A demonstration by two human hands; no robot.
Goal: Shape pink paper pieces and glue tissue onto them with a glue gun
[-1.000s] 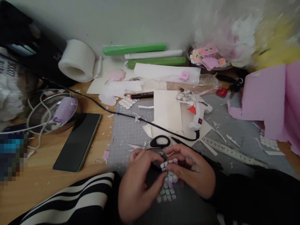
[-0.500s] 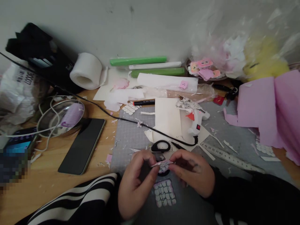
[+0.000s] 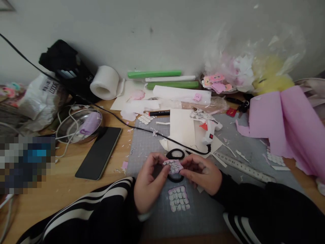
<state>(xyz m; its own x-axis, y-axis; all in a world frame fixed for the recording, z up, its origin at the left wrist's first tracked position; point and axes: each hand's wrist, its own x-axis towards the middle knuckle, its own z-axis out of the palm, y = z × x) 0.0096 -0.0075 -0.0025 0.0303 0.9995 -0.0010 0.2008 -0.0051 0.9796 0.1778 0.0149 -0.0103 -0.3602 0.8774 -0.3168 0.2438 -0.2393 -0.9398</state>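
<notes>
My left hand [image 3: 149, 181] and my right hand [image 3: 203, 173] meet over the grey cutting mat [image 3: 152, 145], each pinching one end of a small pink-and-white scale-patterned paper piece [image 3: 173, 166]. A second scale-patterned sheet [image 3: 179, 198] lies flat on the mat just below my hands. Black-handled scissors [image 3: 175, 154] lie directly beyond and partly under the held piece. A white glue gun [image 3: 209, 130] rests on cream paper [image 3: 181, 127] farther back, its black cord running left across the mat.
A black phone [image 3: 100, 152] lies on the wooden desk left of the mat. A metal ruler [image 3: 243, 166] lies to the right, pink paper sheets [image 3: 279, 122] beyond it. A white tape roll [image 3: 104, 83], green rolls [image 3: 154, 74] and a marker [image 3: 158, 113] sit at the back.
The camera has tilted up and back, showing more wall. The held piece has turned from edge-on to face-up between my fingers, and the lower patterned sheet now lies uncovered.
</notes>
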